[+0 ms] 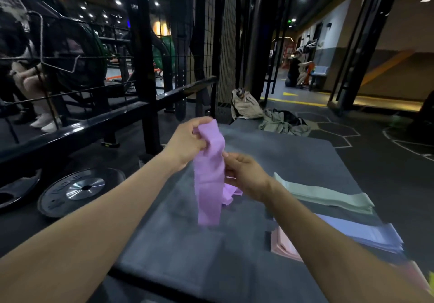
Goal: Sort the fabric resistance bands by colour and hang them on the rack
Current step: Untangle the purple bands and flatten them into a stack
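Head view: both hands (187,142) (245,176) pinching a purple band (209,173) above a grey platform (270,152), gym rack (143,68) behind.

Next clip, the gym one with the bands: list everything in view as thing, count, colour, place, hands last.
Held band: one, lilac, hanging between both hands over the mat.
Green bands: one stack, pale green, mat, right.
Lavender bands: one stack, lavender, mat, nearer than the green.
Pink bands: one stack, pink, mat, beside the lavender.
Mat: one, dark grey, centre.
Weight plate: one in full view, black, floor left.
Rack: one, black, left.
Bag: one, beige, floor behind the mat.
Clothes: one heap, grey-green, beside the bag.
Left hand: grips the band's top.
Right hand: pinches its edge.
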The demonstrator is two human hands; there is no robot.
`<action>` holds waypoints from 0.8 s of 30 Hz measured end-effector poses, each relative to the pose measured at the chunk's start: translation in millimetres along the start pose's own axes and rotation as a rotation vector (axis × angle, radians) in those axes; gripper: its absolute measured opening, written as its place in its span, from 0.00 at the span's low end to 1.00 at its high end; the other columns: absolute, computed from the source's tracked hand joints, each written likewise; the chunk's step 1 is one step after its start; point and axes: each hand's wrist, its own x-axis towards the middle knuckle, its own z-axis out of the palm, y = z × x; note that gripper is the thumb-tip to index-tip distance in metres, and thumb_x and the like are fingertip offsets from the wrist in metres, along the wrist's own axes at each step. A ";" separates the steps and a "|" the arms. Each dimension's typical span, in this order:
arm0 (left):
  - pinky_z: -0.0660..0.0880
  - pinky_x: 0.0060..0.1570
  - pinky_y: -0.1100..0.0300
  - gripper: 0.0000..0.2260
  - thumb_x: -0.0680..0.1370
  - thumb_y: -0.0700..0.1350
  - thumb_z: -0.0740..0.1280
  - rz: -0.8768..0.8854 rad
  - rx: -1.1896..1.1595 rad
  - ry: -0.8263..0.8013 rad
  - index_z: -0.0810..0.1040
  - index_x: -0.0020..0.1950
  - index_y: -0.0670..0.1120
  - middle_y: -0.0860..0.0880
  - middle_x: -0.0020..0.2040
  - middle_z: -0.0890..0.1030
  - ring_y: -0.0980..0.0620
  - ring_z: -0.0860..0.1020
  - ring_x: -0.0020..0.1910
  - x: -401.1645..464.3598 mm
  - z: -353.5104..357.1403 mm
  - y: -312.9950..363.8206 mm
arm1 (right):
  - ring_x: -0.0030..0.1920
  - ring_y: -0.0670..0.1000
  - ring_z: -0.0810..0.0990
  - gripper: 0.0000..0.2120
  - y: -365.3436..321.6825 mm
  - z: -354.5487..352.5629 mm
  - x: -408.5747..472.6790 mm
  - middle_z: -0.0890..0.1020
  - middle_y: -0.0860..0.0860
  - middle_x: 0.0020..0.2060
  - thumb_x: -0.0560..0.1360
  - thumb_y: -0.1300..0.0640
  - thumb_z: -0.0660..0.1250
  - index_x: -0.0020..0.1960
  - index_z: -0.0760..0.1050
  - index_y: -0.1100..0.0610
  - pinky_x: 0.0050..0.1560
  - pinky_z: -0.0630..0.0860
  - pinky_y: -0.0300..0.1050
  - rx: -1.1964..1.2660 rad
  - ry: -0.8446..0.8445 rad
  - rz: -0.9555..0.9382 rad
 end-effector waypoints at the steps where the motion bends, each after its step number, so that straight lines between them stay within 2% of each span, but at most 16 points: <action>1: 0.75 0.47 0.67 0.22 0.71 0.26 0.64 -0.007 0.077 0.030 0.76 0.62 0.43 0.50 0.47 0.80 0.55 0.78 0.46 -3.0 -2.4 -4.1 | 0.35 0.50 0.72 0.14 0.2 -2.1 -2.0 0.74 0.56 0.35 0.81 0.54 0.56 0.44 0.73 0.60 0.38 0.73 0.41 0.008 0.031 0.016; 3: 0.77 0.50 0.60 0.13 0.72 0.33 0.68 -0.040 0.270 0.090 0.81 0.54 0.44 0.48 0.45 0.82 0.51 0.80 0.46 -9.7 -9.4 -13.6 | 0.32 0.51 0.67 0.14 1.8 -7.8 -6.8 0.70 0.56 0.33 0.81 0.53 0.55 0.45 0.72 0.62 0.33 0.68 0.42 0.017 0.081 0.055; 5: 0.76 0.45 0.58 0.04 0.72 0.38 0.70 -0.050 0.468 0.098 0.83 0.43 0.45 0.47 0.37 0.81 0.51 0.78 0.39 -17.5 -13.4 -18.4 | 0.31 0.51 0.65 0.17 1.9 -14.4 -13.5 0.68 0.56 0.30 0.81 0.53 0.55 0.40 0.72 0.61 0.31 0.63 0.41 0.036 0.113 0.084; 6: 0.75 0.41 0.58 0.01 0.71 0.41 0.71 -0.045 0.543 0.084 0.82 0.40 0.45 0.48 0.34 0.80 0.51 0.77 0.36 -21.2 -13.1 -19.8 | 0.29 0.50 0.67 0.18 0.7 -16.7 -17.8 0.71 0.54 0.29 0.81 0.53 0.55 0.38 0.75 0.60 0.29 0.65 0.40 0.044 0.112 0.089; 8: 0.70 0.36 0.59 0.08 0.71 0.45 0.71 -0.089 0.612 0.041 0.78 0.32 0.46 0.49 0.31 0.76 0.51 0.73 0.34 -26.8 -10.8 -24.2 | 0.26 0.46 0.73 0.13 -2.0 -18.6 -27.4 0.77 0.50 0.28 0.80 0.57 0.58 0.41 0.77 0.57 0.27 0.69 0.37 0.013 0.063 0.083; 10: 0.66 0.34 0.60 0.15 0.71 0.48 0.71 -0.180 0.616 0.014 0.73 0.26 0.48 0.50 0.28 0.71 0.51 0.69 0.32 -29.8 -10.5 -30.6 | 0.28 0.44 0.75 0.04 0.6 -21.0 -34.0 0.79 0.50 0.31 0.76 0.64 0.65 0.46 0.74 0.56 0.29 0.72 0.35 -0.026 0.034 0.077; 12: 0.65 0.35 0.61 0.15 0.70 0.50 0.73 -0.259 0.604 0.005 0.75 0.27 0.45 0.49 0.29 0.71 0.52 0.68 0.33 -32.1 -11.4 -37.3 | 0.31 0.45 0.75 0.15 4.1 -25.1 -40.6 0.77 0.52 0.36 0.69 0.68 0.71 0.48 0.71 0.54 0.33 0.72 0.36 -0.119 0.044 0.080; 14: 0.64 0.34 0.61 0.13 0.70 0.47 0.73 -0.312 0.436 -0.018 0.74 0.30 0.42 0.47 0.31 0.71 0.52 0.67 0.34 -36.0 -10.4 -43.5 | 0.35 0.45 0.71 0.20 5.6 -25.8 -48.3 0.73 0.50 0.40 0.65 0.63 0.77 0.49 0.68 0.53 0.37 0.68 0.37 -0.425 0.086 0.092; 16: 0.65 0.38 0.60 0.09 0.70 0.45 0.73 -0.352 0.230 -0.082 0.75 0.38 0.42 0.44 0.36 0.72 0.51 0.69 0.37 -40.8 -6.7 -48.9 | 0.37 0.46 0.68 0.24 7.9 -24.0 -51.9 0.70 0.47 0.40 0.64 0.57 0.78 0.51 0.66 0.55 0.36 0.65 0.38 -0.731 0.125 0.140; 17: 0.65 0.41 0.59 0.11 0.69 0.48 0.73 -0.378 0.189 -0.122 0.75 0.42 0.42 0.44 0.38 0.73 0.50 0.70 0.39 -43.2 -4.4 -53.7 | 0.36 0.47 0.67 0.23 10.7 -23.8 -51.5 0.69 0.47 0.38 0.66 0.57 0.76 0.51 0.65 0.56 0.35 0.64 0.38 -0.848 0.150 0.139; 19: 0.66 0.39 0.60 0.15 0.67 0.54 0.73 -0.395 0.244 -0.193 0.75 0.41 0.45 0.46 0.37 0.74 0.51 0.70 0.38 -49.8 -0.1 -60.0 | 0.37 0.51 0.68 0.14 18.4 -25.2 -48.4 0.70 0.50 0.36 0.70 0.62 0.70 0.48 0.66 0.58 0.32 0.61 0.41 -0.957 0.213 0.068; 21: 0.64 0.33 0.61 0.14 0.70 0.51 0.74 -0.359 0.337 -0.228 0.71 0.38 0.46 0.49 0.35 0.73 0.52 0.69 0.35 -55.5 0.5 -65.8 | 0.38 0.53 0.70 0.04 25.9 -31.2 -46.0 0.74 0.54 0.37 0.72 0.66 0.65 0.45 0.72 0.60 0.33 0.61 0.41 -0.976 0.280 0.005; 23: 0.68 0.32 0.67 0.13 0.67 0.47 0.77 -0.337 0.337 -0.319 0.73 0.38 0.46 0.51 0.35 0.76 0.55 0.71 0.34 -59.6 -5.6 -71.1 | 0.33 0.49 0.72 0.07 31.9 -43.1 -46.6 0.76 0.55 0.37 0.73 0.70 0.63 0.45 0.78 0.64 0.30 0.64 0.36 -0.897 0.353 0.019; 24: 0.68 0.32 0.69 0.12 0.67 0.44 0.78 -0.343 0.353 -0.390 0.74 0.37 0.46 0.53 0.33 0.76 0.57 0.72 0.31 -63.2 -10.1 -72.2 | 0.29 0.43 0.72 0.08 32.8 -49.6 -48.8 0.77 0.54 0.36 0.73 0.71 0.63 0.46 0.80 0.64 0.30 0.65 0.31 -0.826 0.378 0.030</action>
